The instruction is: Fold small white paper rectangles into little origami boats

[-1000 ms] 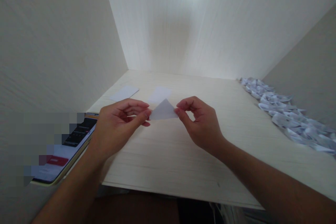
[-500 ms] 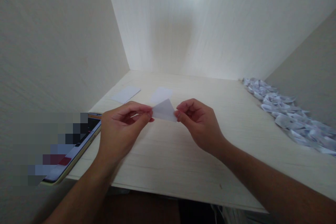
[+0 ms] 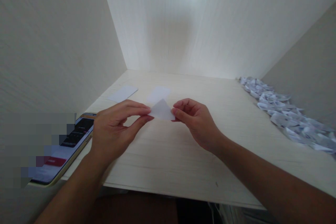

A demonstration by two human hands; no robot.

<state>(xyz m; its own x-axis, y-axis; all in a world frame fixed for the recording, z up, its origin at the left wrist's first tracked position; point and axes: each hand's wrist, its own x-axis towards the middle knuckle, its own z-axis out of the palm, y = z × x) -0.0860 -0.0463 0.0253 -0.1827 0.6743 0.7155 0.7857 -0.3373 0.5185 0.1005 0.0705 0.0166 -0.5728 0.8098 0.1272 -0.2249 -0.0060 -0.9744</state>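
Observation:
A small white piece of paper, folded to a point at the top, is held up over the middle of the table. My left hand has its left corner between the thumb and fingers. At the opposite corner, my right hand pinches the paper with thumb and forefinger, the other fingers curled. Just behind it a white paper sheet lies flat on the table. Farther left rests a stack of white paper, beyond my left hand.
A phone with a lit screen lies along the table's left edge, partly pixelated. Along the right side runs a long row of folded paper pieces. Pale panels enclose the table at the back and both sides.
The paper's peak now sits more centrally between my hands. My left fingers have straightened and spread somewhat from the thumb. The whole view has shifted slightly.

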